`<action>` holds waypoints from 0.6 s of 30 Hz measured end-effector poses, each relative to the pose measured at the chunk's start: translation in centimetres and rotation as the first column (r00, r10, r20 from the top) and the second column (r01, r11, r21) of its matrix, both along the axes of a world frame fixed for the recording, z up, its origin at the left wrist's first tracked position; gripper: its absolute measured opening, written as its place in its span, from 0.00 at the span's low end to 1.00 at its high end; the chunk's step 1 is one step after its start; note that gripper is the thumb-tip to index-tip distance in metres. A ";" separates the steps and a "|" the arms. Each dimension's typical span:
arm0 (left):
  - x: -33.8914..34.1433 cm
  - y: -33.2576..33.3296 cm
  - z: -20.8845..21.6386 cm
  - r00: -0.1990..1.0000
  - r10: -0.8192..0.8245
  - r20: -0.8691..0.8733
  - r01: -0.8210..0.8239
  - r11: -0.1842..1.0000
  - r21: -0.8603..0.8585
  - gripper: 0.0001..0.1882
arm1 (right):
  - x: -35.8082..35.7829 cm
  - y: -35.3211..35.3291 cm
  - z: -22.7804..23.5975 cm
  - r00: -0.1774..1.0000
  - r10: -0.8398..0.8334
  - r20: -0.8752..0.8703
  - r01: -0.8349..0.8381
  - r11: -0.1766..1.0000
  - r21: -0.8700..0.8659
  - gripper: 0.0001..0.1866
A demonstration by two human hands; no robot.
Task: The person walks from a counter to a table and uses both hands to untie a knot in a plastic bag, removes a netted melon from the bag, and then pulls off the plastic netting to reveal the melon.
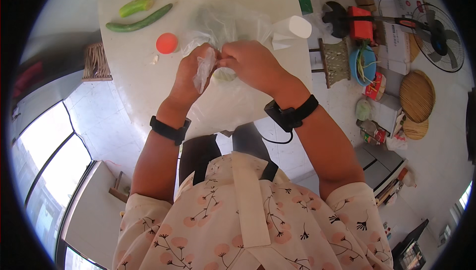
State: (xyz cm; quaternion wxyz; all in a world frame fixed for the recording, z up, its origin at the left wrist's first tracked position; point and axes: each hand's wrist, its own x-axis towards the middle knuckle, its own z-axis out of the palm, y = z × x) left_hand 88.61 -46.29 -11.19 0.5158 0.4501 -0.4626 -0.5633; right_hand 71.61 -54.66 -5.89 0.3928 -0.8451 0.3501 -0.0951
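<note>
A clear, crumpled plastic bag [223,26] lies spread on the pale table, its gathered edge held between my hands. My left hand [191,74] is closed on the bag, and a loose flap of the plastic hangs over its fingers. Close beside it, my right hand [255,67] pinches the same bag, with the fingertips of both hands almost meeting. Just below the fingers is a pale greenish round thing [225,75], partly hidden, whose kind I cannot make out. An orange-red round lid [167,43] is left of my left hand. Right of the bag lies a white container [299,26].
On the table's far left are a long green cucumber [141,22], a thicker light-green vegetable [135,7] and small garlic-like pieces [155,59]. Woven stools [337,63] flank the table. Farther right are a blue basin [358,67], a fan [439,37] and round wicker trays [417,96].
</note>
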 end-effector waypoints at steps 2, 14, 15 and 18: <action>0.0 0.2 0.5 0.995 -0.016 -0.101 0.019 0.999 0.038 0.10 | 0.0 0.0 0.3 1.000 0.012 -0.028 -0.012 1.000 0.003 0.10; -1.2 -0.9 0.6 0.907 0.035 0.421 -0.071 0.995 0.070 0.18 | 1.6 2.5 -1.9 0.964 -0.191 -0.184 0.097 0.900 -0.425 0.05; -1.6 -1.0 1.1 0.850 0.022 0.526 -0.075 0.994 0.079 0.18 | 1.6 2.5 -2.2 0.953 -0.229 -0.200 0.127 0.898 -0.422 0.05; -2.1 -0.9 1.2 0.806 0.082 0.586 -0.113 0.994 0.016 0.18 | 1.7 2.5 -2.7 0.946 -0.286 -0.153 0.204 0.892 -0.404 0.06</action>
